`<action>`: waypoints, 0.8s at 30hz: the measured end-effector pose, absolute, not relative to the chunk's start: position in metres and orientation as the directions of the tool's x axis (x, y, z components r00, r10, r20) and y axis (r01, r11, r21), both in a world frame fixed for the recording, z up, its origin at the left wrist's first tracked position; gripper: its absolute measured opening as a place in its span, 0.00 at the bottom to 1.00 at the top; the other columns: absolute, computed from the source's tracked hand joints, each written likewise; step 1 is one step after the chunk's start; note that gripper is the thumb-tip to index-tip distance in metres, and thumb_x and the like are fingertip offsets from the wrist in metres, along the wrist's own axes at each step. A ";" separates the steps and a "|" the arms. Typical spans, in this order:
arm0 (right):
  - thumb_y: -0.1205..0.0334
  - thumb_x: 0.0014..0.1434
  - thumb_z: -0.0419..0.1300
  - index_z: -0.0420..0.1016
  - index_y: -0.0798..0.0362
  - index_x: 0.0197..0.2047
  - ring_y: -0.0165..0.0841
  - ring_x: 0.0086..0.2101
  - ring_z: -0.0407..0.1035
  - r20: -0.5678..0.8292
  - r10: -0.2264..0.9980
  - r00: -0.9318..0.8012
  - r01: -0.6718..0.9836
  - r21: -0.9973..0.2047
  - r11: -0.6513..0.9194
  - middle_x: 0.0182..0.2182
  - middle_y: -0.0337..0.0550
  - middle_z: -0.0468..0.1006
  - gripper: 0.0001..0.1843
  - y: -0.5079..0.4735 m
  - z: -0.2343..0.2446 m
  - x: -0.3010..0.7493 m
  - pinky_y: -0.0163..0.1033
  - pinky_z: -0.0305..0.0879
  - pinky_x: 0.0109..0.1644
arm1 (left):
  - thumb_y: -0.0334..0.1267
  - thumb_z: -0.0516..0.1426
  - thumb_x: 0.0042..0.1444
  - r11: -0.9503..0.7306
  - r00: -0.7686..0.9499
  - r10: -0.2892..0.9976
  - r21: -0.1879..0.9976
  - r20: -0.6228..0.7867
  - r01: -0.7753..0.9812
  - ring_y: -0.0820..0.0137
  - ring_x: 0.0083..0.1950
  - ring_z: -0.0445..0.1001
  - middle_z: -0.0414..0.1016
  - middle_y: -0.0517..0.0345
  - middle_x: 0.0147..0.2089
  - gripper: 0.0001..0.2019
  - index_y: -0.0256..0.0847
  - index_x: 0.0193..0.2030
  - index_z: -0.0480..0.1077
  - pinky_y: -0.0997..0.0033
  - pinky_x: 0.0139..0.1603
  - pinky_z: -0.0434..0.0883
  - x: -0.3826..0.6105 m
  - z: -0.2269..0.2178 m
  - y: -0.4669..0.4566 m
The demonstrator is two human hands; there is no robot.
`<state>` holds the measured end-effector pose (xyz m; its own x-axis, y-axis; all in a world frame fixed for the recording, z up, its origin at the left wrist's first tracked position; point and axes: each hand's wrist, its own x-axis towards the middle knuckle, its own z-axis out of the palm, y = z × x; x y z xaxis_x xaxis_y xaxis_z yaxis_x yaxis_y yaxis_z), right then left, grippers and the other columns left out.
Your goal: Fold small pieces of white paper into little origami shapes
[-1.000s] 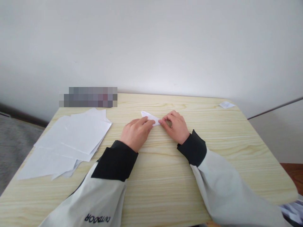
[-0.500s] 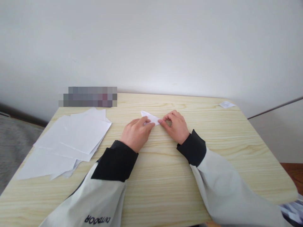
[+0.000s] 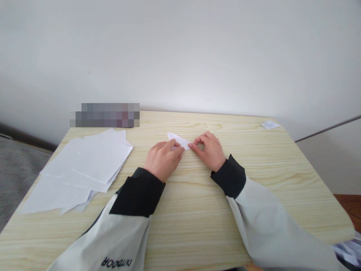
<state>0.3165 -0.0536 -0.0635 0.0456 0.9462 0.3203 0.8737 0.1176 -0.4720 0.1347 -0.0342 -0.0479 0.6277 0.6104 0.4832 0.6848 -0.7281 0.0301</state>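
Note:
A small piece of folded white paper lies between my two hands near the middle of the table. My left hand is closed on its near left part, thumb and fingers pressed to it and covering some of its edge. With thumb and forefinger, my right hand pinches the paper's right tip. One pointed corner sticks out at the upper left, beyond my left fingers. The exact folds are too small to make out.
Loose white sheets lie overlapping on the left of the wood-grain table. A blurred-out object sits at the back left. Another small folded white paper rests near the back right corner. A white wall stands behind.
Almost nothing differs. Both hands keep their hold on the folded paper, with only a very slight shift of the left fingers.

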 end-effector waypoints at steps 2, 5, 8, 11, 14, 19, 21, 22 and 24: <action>0.52 0.56 0.60 0.72 0.52 0.28 0.36 0.35 0.65 0.317 0.947 0.044 0.876 -0.468 0.117 0.31 0.42 0.70 0.12 -0.053 -0.064 0.317 0.41 0.59 0.42 | 0.33 0.55 0.56 -0.731 0.627 0.606 0.032 0.490 0.681 0.67 0.34 0.77 0.78 0.59 0.39 0.09 0.44 0.33 0.77 0.69 0.34 0.73 0.135 -0.048 -0.034; 0.52 0.56 0.59 0.72 0.52 0.28 0.36 0.35 0.65 0.319 0.947 0.040 0.878 -0.464 0.119 0.31 0.42 0.70 0.13 -0.054 -0.064 0.317 0.41 0.59 0.41 | 0.32 0.55 0.55 -0.732 0.626 0.606 0.037 0.492 0.680 0.66 0.34 0.77 0.78 0.59 0.39 0.08 0.44 0.33 0.77 0.68 0.34 0.74 0.135 -0.048 -0.034; 0.52 0.57 0.59 0.71 0.52 0.28 0.36 0.35 0.65 0.321 0.946 0.035 0.880 -0.459 0.123 0.31 0.42 0.70 0.13 -0.054 -0.063 0.317 0.41 0.60 0.42 | 0.32 0.56 0.54 -0.735 0.626 0.606 0.043 0.491 0.677 0.66 0.34 0.77 0.78 0.58 0.39 0.08 0.44 0.33 0.77 0.67 0.34 0.75 0.135 -0.047 -0.034; 0.52 0.57 0.58 0.71 0.52 0.28 0.36 0.35 0.65 0.315 0.948 0.033 0.885 -0.450 0.119 0.31 0.42 0.70 0.12 -0.054 -0.063 0.316 0.41 0.60 0.42 | 0.31 0.56 0.53 -0.737 0.633 0.610 0.048 0.477 0.674 0.65 0.34 0.77 0.78 0.57 0.39 0.08 0.44 0.33 0.77 0.67 0.35 0.75 0.135 -0.046 -0.035; 0.52 0.57 0.59 0.71 0.51 0.28 0.36 0.35 0.65 0.315 0.948 0.036 0.889 -0.443 0.114 0.31 0.42 0.70 0.12 -0.054 -0.063 0.316 0.41 0.59 0.42 | 0.31 0.55 0.52 -0.733 0.640 0.627 0.058 0.445 0.678 0.65 0.36 0.77 0.78 0.56 0.40 0.09 0.43 0.34 0.77 0.66 0.36 0.75 0.135 -0.045 -0.036; 0.53 0.56 0.59 0.71 0.51 0.28 0.36 0.35 0.65 0.308 0.951 0.039 0.887 -0.449 0.109 0.31 0.42 0.70 0.12 -0.054 -0.062 0.316 0.41 0.59 0.42 | 0.29 0.54 0.52 -0.723 0.649 0.653 0.066 0.391 0.687 0.65 0.38 0.77 0.77 0.54 0.43 0.11 0.43 0.35 0.77 0.66 0.37 0.75 0.135 -0.043 -0.037; 0.53 0.56 0.60 0.71 0.51 0.28 0.36 0.35 0.65 0.304 0.952 0.042 0.885 -0.454 0.106 0.31 0.42 0.70 0.12 -0.054 -0.062 0.316 0.41 0.59 0.42 | 0.28 0.53 0.52 -0.724 0.659 0.654 0.057 0.371 0.687 0.64 0.38 0.76 0.76 0.53 0.43 0.11 0.43 0.36 0.76 0.66 0.37 0.74 0.136 -0.042 -0.038; 0.53 0.56 0.60 0.70 0.51 0.28 0.36 0.35 0.65 0.302 0.952 0.044 0.883 -0.457 0.104 0.31 0.42 0.70 0.12 -0.054 -0.062 0.315 0.41 0.59 0.42 | 0.28 0.53 0.53 -0.724 0.664 0.656 0.053 0.358 0.687 0.64 0.38 0.76 0.76 0.53 0.43 0.11 0.42 0.36 0.76 0.65 0.37 0.74 0.136 -0.041 -0.039; 0.53 0.56 0.60 0.70 0.51 0.28 0.36 0.35 0.65 0.299 0.953 0.049 0.880 -0.464 0.101 0.31 0.41 0.70 0.11 -0.054 -0.062 0.315 0.41 0.59 0.42 | 0.28 0.53 0.53 -0.719 0.668 0.667 0.047 0.331 0.694 0.64 0.38 0.76 0.75 0.52 0.44 0.11 0.42 0.36 0.76 0.65 0.37 0.74 0.137 -0.040 -0.039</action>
<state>0.3153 -0.0536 -0.0617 0.0487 0.9529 0.2992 0.8799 0.1008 -0.4644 0.1370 -0.0394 -0.0402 0.6680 0.6667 0.3307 0.6938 -0.7186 0.0471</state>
